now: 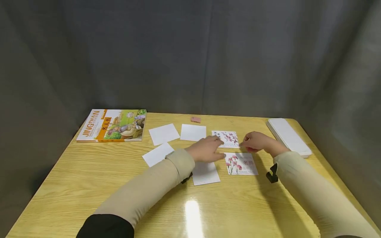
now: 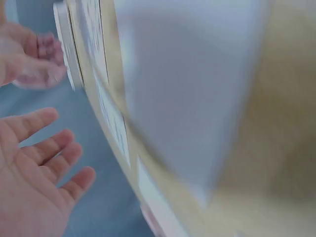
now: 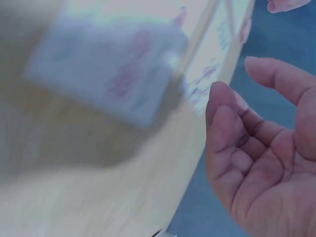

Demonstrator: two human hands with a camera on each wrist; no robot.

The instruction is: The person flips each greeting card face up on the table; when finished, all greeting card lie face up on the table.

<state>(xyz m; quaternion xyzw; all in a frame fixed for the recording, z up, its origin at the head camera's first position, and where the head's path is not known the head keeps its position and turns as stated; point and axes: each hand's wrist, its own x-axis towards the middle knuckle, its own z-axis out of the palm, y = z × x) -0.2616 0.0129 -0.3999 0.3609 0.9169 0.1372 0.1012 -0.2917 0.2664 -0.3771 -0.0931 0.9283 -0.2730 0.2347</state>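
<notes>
Two printed cards lie face up on the table: one with a blossom branch [image 1: 228, 136] and, nearer, one with pink carnations [image 1: 245, 167]. My left hand [image 1: 206, 149] is over the blossom card's left side, fingers spread and nothing gripped; whether a fingertip touches the card cannot be told. My right hand [image 1: 256, 142] is by the blossom card's right edge. In the right wrist view its fingers curl loosely, the thumb stands apart, and nothing is held. Beneath the left forearm and hand is a blank white card [image 1: 206, 177], partly hidden.
Three more blank cards lie to the left: a far-left one [image 1: 164, 134], a middle one [image 1: 193, 132] and a nearer one [image 1: 155, 156], partly covered by the left sleeve. Behind are a book [image 1: 119, 127] and a small pink block [image 1: 195, 119]. A white case [image 1: 288, 135] lies right.
</notes>
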